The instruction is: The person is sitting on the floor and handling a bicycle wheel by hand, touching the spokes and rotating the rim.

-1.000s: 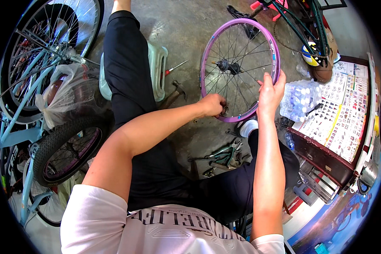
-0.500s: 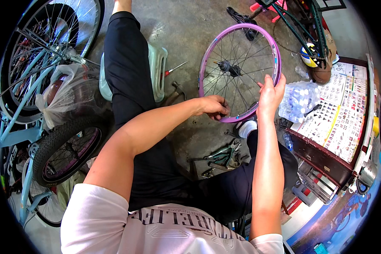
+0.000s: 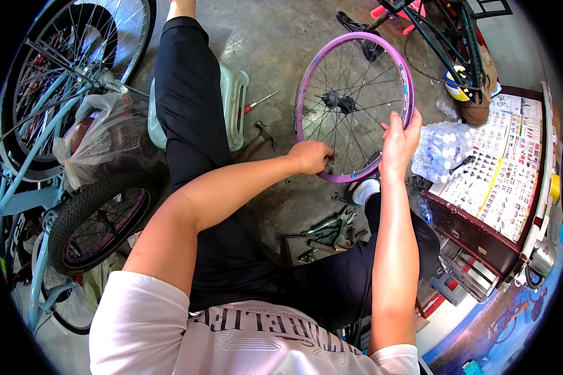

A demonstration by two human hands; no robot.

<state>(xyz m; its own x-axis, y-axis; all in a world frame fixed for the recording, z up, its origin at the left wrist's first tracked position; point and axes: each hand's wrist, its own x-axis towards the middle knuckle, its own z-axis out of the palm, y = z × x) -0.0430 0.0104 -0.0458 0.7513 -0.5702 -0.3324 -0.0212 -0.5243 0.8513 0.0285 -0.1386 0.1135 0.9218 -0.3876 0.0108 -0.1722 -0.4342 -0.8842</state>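
A stained concrete floor (image 3: 275, 37) fills the upper middle of the frame, with a pale blue bicycle (image 3: 37, 156) along the left edge. Upper right of centre stands a purple wheel rim (image 3: 306, 81) (bare, spokes and hub showing). The left hand (image 3: 311, 156) is curled shut on spokes near the rim's lower edge. The right hand (image 3: 399, 140) grips the rim's right side, fingers wrapped over it. A hammer (image 3: 264, 132) lies just left of the wheel.

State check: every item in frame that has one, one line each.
purple wheel rim: bare, no tyre, upright on the floor
left hand: closed at the rim's lower edge
right hand: gripping the rim's right side
small tyred wheel: tyre on
plastic bag: hanging on the blue bicycle
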